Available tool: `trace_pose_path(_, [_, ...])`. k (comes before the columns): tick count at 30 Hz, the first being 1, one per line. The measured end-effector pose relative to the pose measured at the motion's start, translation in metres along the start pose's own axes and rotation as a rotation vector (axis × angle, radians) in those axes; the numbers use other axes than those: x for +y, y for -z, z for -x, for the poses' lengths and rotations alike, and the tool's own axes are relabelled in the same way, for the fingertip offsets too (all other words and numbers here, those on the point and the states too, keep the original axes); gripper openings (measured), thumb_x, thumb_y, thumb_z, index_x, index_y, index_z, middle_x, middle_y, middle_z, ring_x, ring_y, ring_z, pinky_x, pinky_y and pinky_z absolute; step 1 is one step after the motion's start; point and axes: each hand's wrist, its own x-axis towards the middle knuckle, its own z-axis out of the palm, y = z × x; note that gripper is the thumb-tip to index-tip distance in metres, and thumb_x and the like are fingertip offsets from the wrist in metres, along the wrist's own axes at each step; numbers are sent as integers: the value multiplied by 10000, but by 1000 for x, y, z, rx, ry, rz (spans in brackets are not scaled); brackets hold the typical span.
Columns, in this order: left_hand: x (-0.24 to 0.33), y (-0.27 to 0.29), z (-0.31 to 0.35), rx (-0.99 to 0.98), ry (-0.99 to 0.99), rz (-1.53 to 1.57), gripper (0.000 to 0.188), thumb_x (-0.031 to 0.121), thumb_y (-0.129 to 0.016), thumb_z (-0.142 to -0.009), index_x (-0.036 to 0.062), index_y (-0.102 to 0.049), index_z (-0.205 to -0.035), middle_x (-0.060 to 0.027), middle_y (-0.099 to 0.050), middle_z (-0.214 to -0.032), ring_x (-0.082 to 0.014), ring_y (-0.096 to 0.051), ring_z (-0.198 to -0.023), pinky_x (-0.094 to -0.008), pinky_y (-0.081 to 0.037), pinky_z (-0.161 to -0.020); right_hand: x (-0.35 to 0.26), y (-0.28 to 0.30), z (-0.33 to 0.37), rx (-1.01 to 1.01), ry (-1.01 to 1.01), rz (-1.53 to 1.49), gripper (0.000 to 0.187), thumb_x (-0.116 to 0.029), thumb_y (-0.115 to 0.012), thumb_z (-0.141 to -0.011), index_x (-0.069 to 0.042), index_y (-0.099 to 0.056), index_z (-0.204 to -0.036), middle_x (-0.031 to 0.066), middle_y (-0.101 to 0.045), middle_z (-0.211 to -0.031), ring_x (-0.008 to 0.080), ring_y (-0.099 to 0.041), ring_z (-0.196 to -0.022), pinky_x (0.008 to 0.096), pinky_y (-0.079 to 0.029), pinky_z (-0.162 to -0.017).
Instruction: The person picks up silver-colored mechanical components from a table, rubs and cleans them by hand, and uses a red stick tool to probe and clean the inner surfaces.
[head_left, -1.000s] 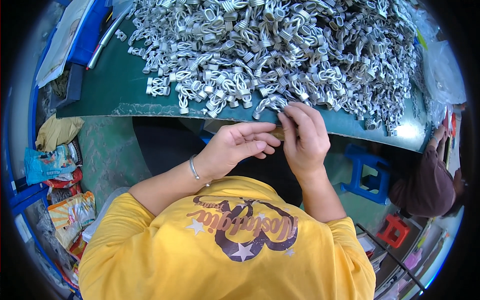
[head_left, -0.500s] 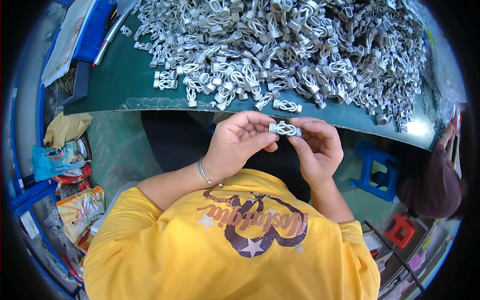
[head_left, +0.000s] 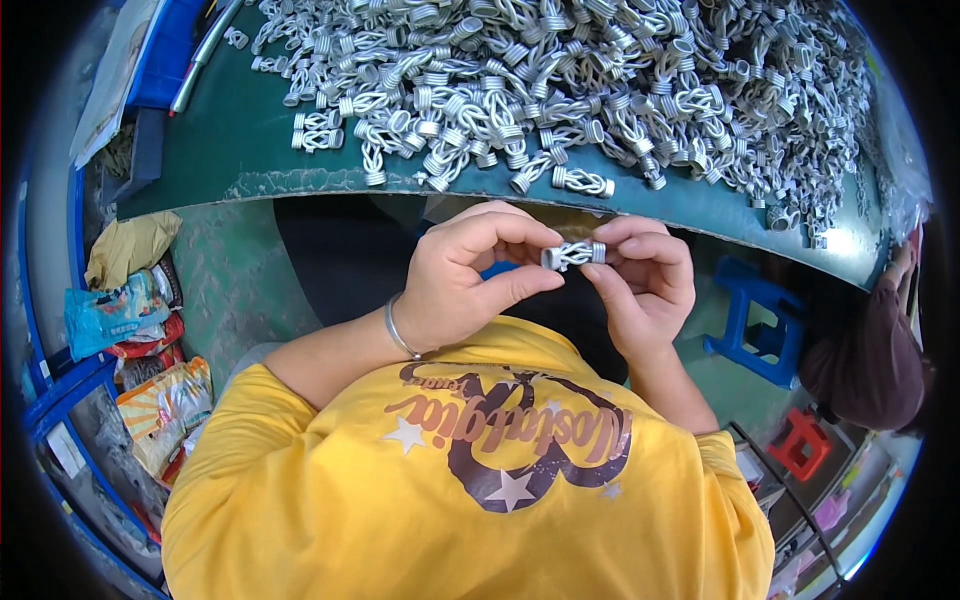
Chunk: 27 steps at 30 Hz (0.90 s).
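Green desk (head_left: pixel 225 150) beyond; left hand (head_left: pixel 455 265) and right hand (head_left: pixel 650 280) pinch opposite ends of silver link (head_left: pixel 573 255), long axis crosswise.

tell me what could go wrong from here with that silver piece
The silver piece sits only between the fingertips of the left hand and right hand, in front of the green table, so a slip might drop it below. A loose piece lies near the table's edge and could get knocked off. The held one resembles those in the pile, so it might get mixed up.
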Motion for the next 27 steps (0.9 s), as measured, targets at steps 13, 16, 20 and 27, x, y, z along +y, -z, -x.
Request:
trace_pose_path(13, [-18, 12, 7, 28, 514, 308, 185, -3, -584, -799, -26, -535, -975, -102, -603, -849, -148, -614, -712, -235, -507, -657, -9, 0, -9, -32, 182, 449, 196, 43, -665, -688, 23, -574, -860, 155, -601, -865, 202, -574, -726, 263, -474, -626])
trace_pose_path(16, [-39, 24, 8, 174, 651, 165, 230, 53, -594, -800, -62, -526, -988, -100, -605, -807, -152, -614, -684, -229, -502, -643, -8, 7, -24, -21, 359, 875, 210, 73, -633, -692, 33, -584, -893, 152, -572, -834, 247, -566, -693, 282, -467, -622])
trace_pose_path(20, [-69, 33, 7, 264, 698, 252, 262, 72, -599, -799, -78, -533, -1003, -127, -617, -871, -164, -617, -762, -237, -502, -654, -7, -2, -30, 37, 221, 1034, 240, 28, -622, -723, 7, -585, -958, 121, -551, -802, 252, -563, -689, 293, -465, -602])
trace_pose_path(27, [-44, 22, 3, 111, 605, 172, 272, 41, -605, -795, -77, -531, -1028, -144, -616, -911, -182, -620, -790, -266, -515, -714, -7, -1, -33, -22, 184, 1109, 189, -10, -640, -706, -25, -585, -887, 100, -527, -776, 254, -542, -653, 303, -455, -564])
